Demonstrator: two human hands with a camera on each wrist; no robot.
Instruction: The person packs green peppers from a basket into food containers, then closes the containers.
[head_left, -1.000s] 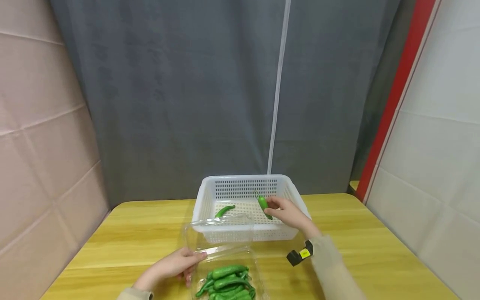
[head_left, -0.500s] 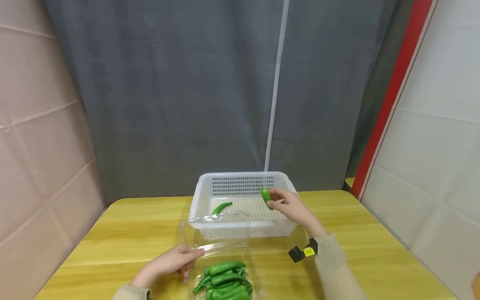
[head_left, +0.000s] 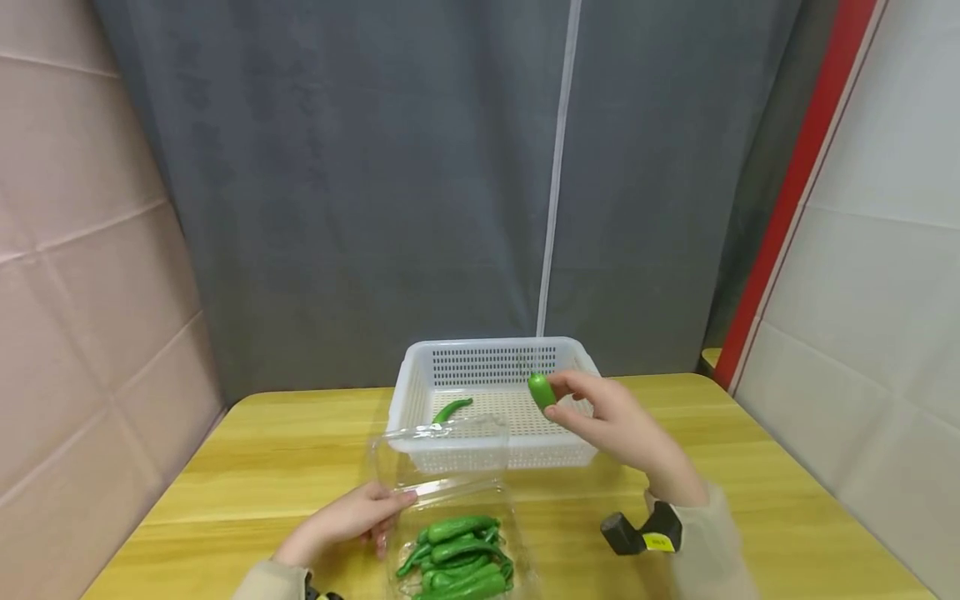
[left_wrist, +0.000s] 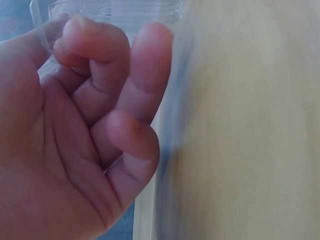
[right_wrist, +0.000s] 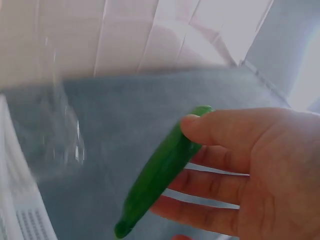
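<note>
My right hand [head_left: 622,417] pinches a green chili pepper [head_left: 540,392] between thumb and fingers, above the right part of a white perforated plastic basket [head_left: 547,450]. The right wrist view shows this pepper [right_wrist: 160,167] slanting down from the thumb tip. Nearer me, a clear plastic box [head_left: 480,500] stands with its lid raised against the basket's front. Several green peppers [head_left: 461,552] lie heaped in it. My left hand [head_left: 348,521] holds the box's left edge near the hinge, thumb on top; the other fingers [left_wrist: 145,65] are bent beside it.
One curved green pepper [head_left: 452,410] lies in the basket's left part, partly behind the clear lid. Everything stands on a wooden table [head_left: 300,450]. A grey curtain [head_left: 360,208] hangs behind it, with pale panels [head_left: 862,292] at the sides.
My right hand has lifted the pepper a little and drawn it slightly right, closer to the head camera. The left hand stays at the box edge.
</note>
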